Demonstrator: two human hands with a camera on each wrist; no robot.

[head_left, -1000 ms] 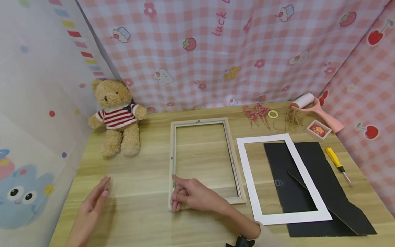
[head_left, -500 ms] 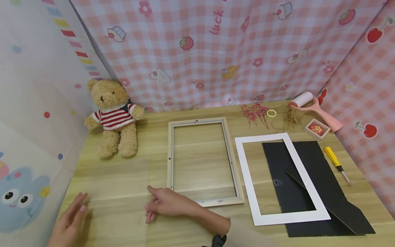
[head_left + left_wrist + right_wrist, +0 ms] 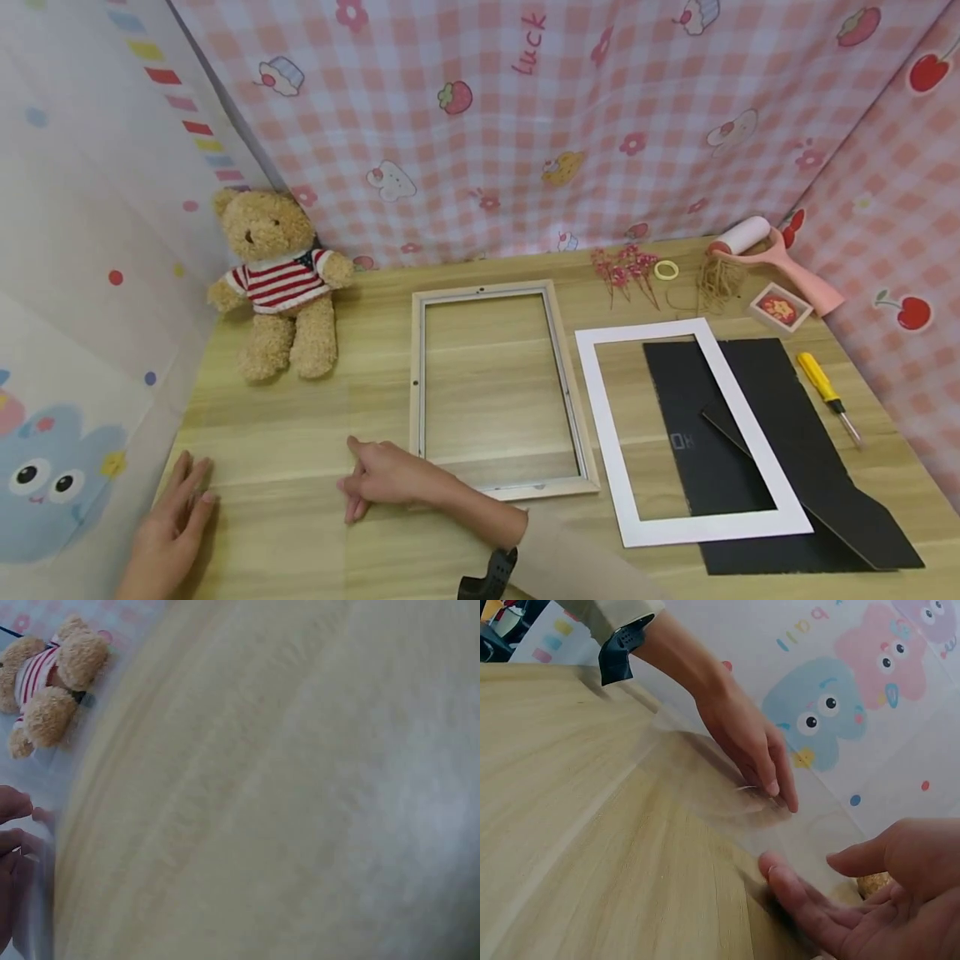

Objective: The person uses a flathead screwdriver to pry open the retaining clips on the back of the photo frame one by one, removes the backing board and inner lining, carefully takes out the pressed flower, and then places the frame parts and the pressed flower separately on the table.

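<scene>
Clear pane (image 3: 780, 817) lies flat on the table (image 3: 315, 550), left of the frame (image 3: 495, 387). My left hand (image 3: 168, 529) and right hand (image 3: 378, 479) rest on it, fingers relaxed, gripping nothing. I judge even, light fingertip pressure best when sliding it.

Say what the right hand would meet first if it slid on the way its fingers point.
Likely the left hand. The right hand lies on the table with fingers pointing left, across a clear sheet between the two hands. Depth is uncertain.
</scene>
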